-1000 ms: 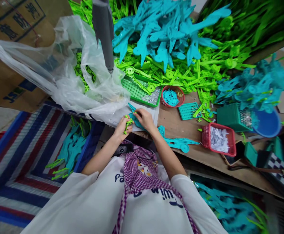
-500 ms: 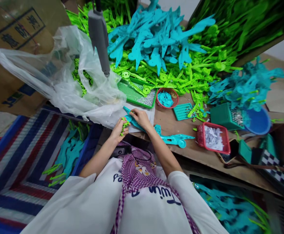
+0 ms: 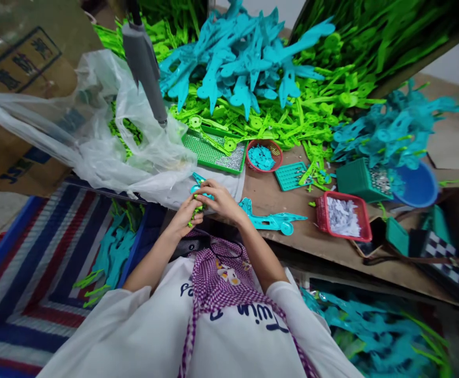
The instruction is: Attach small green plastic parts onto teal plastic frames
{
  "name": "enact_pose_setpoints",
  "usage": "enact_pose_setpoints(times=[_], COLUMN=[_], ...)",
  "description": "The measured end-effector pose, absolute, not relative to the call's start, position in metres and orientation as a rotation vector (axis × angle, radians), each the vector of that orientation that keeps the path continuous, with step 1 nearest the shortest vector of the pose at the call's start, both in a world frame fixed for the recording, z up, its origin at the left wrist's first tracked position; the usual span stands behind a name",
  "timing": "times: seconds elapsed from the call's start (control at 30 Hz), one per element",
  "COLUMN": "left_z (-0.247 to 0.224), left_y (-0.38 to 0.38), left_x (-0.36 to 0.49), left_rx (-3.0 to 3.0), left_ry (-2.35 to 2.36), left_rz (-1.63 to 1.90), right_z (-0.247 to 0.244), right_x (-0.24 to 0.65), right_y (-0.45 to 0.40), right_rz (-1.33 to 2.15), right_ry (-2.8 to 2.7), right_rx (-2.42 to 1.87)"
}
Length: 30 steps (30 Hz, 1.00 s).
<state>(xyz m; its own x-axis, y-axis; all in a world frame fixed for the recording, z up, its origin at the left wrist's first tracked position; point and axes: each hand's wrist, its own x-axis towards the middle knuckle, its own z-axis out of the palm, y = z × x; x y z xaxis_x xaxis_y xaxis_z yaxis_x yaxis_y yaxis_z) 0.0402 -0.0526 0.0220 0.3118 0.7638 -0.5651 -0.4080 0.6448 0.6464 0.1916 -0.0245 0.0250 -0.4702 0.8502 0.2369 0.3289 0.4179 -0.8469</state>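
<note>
The brown table [image 3: 257, 185] is bearing a green heap [image 3: 288, 123]; a grey tool [image 3: 144, 73] is hanging over a plastic bag [image 3: 107, 157]. The left hand [image 3: 181, 219] is clutching green bits [image 3: 196, 211]; the right hand [image 3: 222, 201] is partly covering a blue piece [image 3: 198, 178], its grip hidden.

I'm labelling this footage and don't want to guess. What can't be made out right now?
All in the head view:
Turquoise part: largely hidden by the right hand.
Green pieces: number unclear, partly covered by the left hand.
Metal bits: too small to tell their shape.
Carton: cut off by the left edge.
</note>
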Motion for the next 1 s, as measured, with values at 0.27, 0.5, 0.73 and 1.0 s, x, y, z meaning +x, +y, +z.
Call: enact_pose_setpoints(times=[0.27, 0.5, 0.73, 1.0], left_z=[0.024, 0.035, 0.033, -0.018], left_y=[-0.049, -0.056, -0.029, -0.020], left_x=[0.070, 0.094, 0.191, 0.259], left_rx=[0.468, 0.612, 0.712, 0.968], left_ry=[0.794, 0.756, 0.637, 0.834], left_rz=[0.641, 0.554, 0.602, 0.800], right_z=[0.060, 0.031, -0.038, -0.054], right_x=[0.210, 0.312, 0.373, 0.377], right_y=[-0.012, -0.082, -0.154, -0.152], right_rz=[0.819, 0.543, 0.302, 0.228], right_ry=[-1.101, -0.867, -0.598, -0.738], right_rx=[-1.062, -1.420, -1.782, -1.818])
